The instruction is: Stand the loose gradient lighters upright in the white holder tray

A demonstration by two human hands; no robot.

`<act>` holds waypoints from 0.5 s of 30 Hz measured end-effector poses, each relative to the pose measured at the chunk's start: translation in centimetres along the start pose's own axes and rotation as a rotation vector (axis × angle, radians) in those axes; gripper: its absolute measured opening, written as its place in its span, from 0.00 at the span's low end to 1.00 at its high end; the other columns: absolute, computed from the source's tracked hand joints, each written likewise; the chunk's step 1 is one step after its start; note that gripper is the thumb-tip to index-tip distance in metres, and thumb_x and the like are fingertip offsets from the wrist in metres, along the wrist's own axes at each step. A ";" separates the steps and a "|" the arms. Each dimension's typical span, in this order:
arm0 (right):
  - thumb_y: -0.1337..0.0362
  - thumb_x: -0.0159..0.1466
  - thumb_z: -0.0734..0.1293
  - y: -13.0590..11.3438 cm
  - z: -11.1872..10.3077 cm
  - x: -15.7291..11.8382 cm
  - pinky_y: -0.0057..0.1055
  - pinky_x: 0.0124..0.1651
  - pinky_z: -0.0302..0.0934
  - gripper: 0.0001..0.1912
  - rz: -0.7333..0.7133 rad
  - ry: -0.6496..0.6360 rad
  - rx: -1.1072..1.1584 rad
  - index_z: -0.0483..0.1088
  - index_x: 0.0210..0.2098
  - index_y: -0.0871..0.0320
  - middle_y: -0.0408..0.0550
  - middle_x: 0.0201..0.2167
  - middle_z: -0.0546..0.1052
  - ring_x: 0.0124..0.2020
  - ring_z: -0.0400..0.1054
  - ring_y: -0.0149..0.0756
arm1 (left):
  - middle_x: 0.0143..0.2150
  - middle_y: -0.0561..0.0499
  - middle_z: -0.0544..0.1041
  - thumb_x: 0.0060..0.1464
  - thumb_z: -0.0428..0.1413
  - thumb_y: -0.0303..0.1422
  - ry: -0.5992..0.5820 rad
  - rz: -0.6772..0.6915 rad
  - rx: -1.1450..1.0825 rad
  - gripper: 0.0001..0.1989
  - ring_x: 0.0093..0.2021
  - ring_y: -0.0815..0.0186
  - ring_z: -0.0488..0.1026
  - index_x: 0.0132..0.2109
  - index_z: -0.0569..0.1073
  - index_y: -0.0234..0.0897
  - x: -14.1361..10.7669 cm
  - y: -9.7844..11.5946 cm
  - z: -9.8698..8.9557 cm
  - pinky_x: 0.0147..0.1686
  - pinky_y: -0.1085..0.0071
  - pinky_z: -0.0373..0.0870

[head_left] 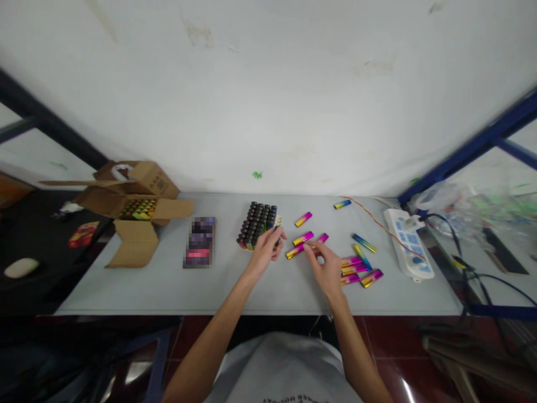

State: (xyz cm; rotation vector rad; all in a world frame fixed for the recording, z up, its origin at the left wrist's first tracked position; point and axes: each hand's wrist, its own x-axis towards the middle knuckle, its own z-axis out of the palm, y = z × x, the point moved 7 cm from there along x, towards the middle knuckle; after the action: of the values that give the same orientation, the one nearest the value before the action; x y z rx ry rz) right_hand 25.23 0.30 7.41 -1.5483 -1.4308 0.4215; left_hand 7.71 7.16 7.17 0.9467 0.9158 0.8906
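My left hand (267, 246) is closed beside the right edge of a block of upright lighters (255, 221) with dark tops. A small dark-tipped piece, apparently a lighter, shows between its fingers, mostly hidden. My right hand (326, 268) is bent into a pinch, thumb and forefinger at the end of a shiny pink-and-yellow lighter sleeve (295, 251) lying on the table. Just behind that lies another pink-and-yellow sleeve (302, 238). More such sleeves (352, 269) are gathered right of my right hand, along with a blue-and-yellow sleeve (364, 243).
An open cardboard box (134, 240) holding several yellow-and-dark pieces stands at the left, near a pixelated flat object (199, 243). On the right lie a white power strip (409, 246) and an orange wire (377, 222). A white wall (268, 112) rises behind the grey table (235, 291).
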 end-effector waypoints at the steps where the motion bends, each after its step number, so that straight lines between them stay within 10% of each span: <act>1: 0.48 0.73 0.64 -0.1 0.6 0.2 0.31 0.36 0.66 0.20 0.014 -0.016 -0.001 0.79 0.44 0.57 0.46 0.29 0.81 0.28 0.73 0.37 | 0.20 0.60 0.58 0.54 0.58 0.60 0.002 -0.023 -0.023 0.28 0.18 0.77 0.49 0.33 0.70 0.36 0.0 -0.1 -0.1 0.19 0.77 0.42; 15: 0.57 0.77 0.58 -2.1 7.3 1.2 0.33 0.40 0.64 0.20 -0.260 -0.130 -0.081 0.75 0.36 0.58 0.50 0.32 0.73 0.35 0.69 0.40 | 0.19 0.61 0.51 0.58 0.52 0.52 0.047 -0.042 -0.101 0.24 0.17 0.76 0.45 0.25 0.60 0.39 0.2 0.6 0.5 0.18 0.77 0.41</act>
State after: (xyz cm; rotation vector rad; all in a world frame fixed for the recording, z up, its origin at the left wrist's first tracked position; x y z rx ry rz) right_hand 18.61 4.04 5.95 -1.3938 -1.7437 0.3155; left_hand 8.10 7.37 7.80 0.8205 0.9191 0.9183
